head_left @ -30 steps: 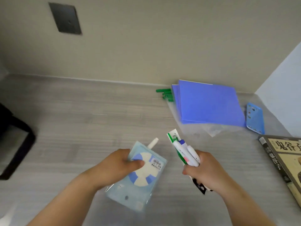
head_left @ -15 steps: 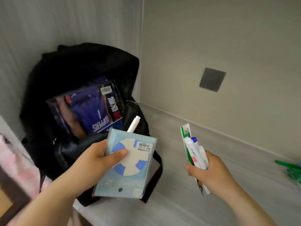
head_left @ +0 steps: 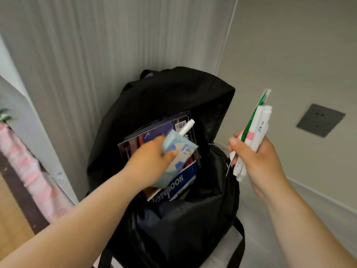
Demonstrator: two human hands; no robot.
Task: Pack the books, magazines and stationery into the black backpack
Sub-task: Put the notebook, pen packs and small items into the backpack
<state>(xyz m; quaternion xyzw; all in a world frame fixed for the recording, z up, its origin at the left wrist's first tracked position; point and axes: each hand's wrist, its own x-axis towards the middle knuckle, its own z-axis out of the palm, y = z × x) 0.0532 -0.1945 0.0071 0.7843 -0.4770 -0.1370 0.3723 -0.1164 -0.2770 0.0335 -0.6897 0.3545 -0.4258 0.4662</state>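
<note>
At the far left of the frame a pink, blurred strip [head_left: 29, 171] runs down the edge, apart from the work. Moving right, the left hand [head_left: 152, 163] is clamped on a pale blue stationery pouch [head_left: 176, 151] with a white pen [head_left: 186, 127] sticking out of its top, held right over the open mouth of the black backpack [head_left: 173, 219], which stands in the middle of the frame against the ribbed wall panel [head_left: 116, 45]. Inside the opening a dark magazine [head_left: 154, 130] stands upright, and a blue notebook [head_left: 179, 182] lies in front of it, lower down; both look already packed. To the right, the right hand [head_left: 257, 157] is closed around a bundle of white markers [head_left: 258, 128] and a green-and-white packet [head_left: 260, 103], held up beside the bag and clear of it. Further right a grey wall plate [head_left: 320, 119] sits on the wall. The likely slip is the loose pen sliding out of the pouch if it tips as it goes in, or the pouch catching on the magazine's upper edge and bending it. The markers, gripped low, could fan out and drop onto the counter [head_left: 318, 219] if that hold slackens while attention is on the bag.
</note>
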